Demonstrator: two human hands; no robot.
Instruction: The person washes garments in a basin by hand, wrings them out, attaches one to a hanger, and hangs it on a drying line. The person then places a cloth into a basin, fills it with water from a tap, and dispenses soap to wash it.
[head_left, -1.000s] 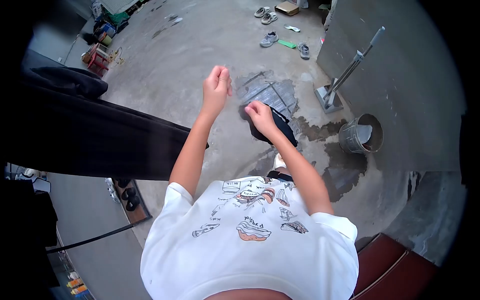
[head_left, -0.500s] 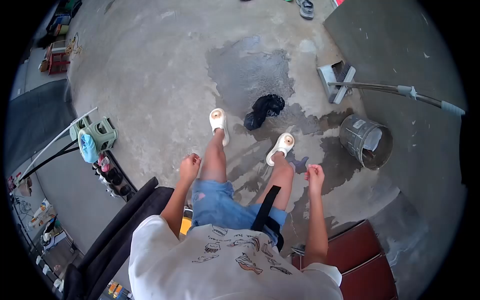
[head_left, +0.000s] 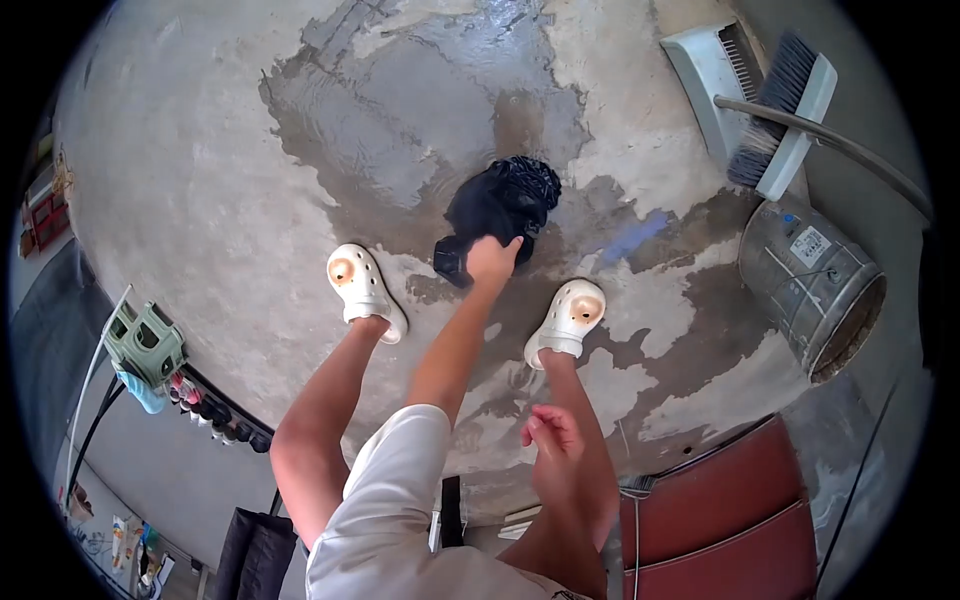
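Observation:
On the wet concrete floor, between two white clogs, lies a crumpled black cloth (head_left: 497, 205), dark and glossy in places. My left hand (head_left: 492, 259) reaches down and grips its lower edge, the thumb on top and the fingers partly hidden. My right hand (head_left: 555, 430) hangs lower in the view, over my right leg, its fingers curled in; whether anything is inside them cannot be made out. The left clog (head_left: 358, 288) and the right clog (head_left: 570, 318) stand on either side of the cloth.
A dustpan (head_left: 710, 85) and a broom (head_left: 790, 120) lean at the upper right. Below them a grey bucket (head_left: 800, 280) lies tilted. A dark red padded seat (head_left: 720, 510) is at the lower right, and a green stool (head_left: 147, 342) is at the left.
The view has dropped closer to the floor. My left hand has come down from beside my leg and taken hold of the black cloth. My right hand has moved inward over my leg.

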